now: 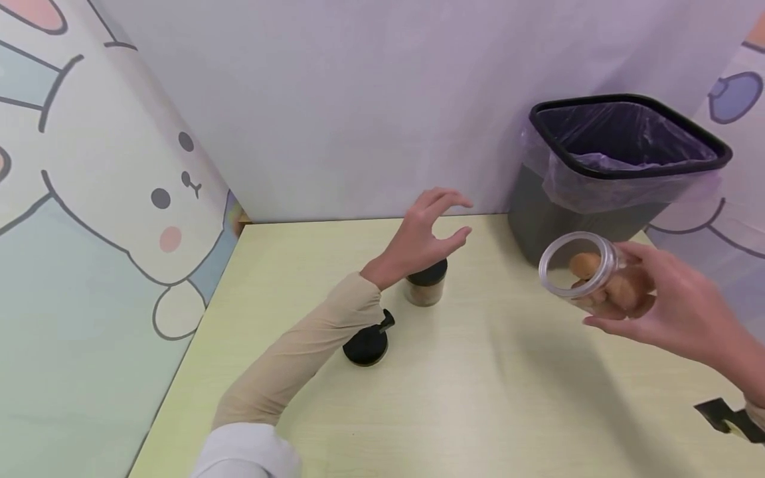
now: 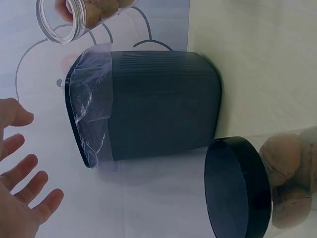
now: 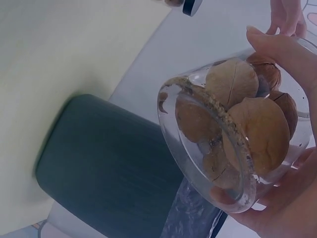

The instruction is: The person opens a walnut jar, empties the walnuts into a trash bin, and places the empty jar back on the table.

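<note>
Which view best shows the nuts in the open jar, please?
The right wrist view: the nuts appear large through the clear jar. The head view shows them smaller, partly hidden; in the left wrist view, the top edge crops them.

A grey bin (image 1: pixel 532 212) is standing at the far right corner of the bench (image 1: pixel 454 398), a liner (image 1: pixel 586 189) overhanging its rim. A lidded jar (image 1: pixel 425 293) is standing nearer the far edge than a black disc (image 1: pixel 366 348). A painted rabbit (image 1: pixel 119 153) is bordering the left edge.
</note>
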Demonstrator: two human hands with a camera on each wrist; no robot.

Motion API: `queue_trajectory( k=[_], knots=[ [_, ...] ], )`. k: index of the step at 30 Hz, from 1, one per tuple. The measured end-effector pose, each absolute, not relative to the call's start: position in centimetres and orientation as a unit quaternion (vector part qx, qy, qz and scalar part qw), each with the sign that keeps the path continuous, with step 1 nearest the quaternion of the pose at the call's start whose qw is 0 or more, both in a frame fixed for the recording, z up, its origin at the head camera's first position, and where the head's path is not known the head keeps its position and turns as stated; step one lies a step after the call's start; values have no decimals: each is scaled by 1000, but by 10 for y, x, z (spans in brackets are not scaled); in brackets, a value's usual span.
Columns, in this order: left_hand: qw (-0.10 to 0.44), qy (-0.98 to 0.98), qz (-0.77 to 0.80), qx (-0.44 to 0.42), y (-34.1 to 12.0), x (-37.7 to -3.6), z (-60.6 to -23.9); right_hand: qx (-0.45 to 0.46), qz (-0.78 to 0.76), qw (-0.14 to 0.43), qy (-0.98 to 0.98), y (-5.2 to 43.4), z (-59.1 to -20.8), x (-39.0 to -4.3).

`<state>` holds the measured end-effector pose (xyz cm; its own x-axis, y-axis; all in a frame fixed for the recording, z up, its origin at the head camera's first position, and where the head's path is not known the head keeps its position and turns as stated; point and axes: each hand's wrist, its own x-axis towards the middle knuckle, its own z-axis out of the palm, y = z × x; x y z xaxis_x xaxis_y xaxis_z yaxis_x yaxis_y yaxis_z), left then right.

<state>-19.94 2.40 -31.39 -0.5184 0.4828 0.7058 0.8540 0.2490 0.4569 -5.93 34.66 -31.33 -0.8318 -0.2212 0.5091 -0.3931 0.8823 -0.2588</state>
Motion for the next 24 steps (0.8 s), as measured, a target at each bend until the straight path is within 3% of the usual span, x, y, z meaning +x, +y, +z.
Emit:
queue_trajectory(
  k=[24],
  knots=[
    [224, -732, -430, -479, 76, -233, -299, 132, 155, 228, -952, 383, -286, -73]
  ],
)
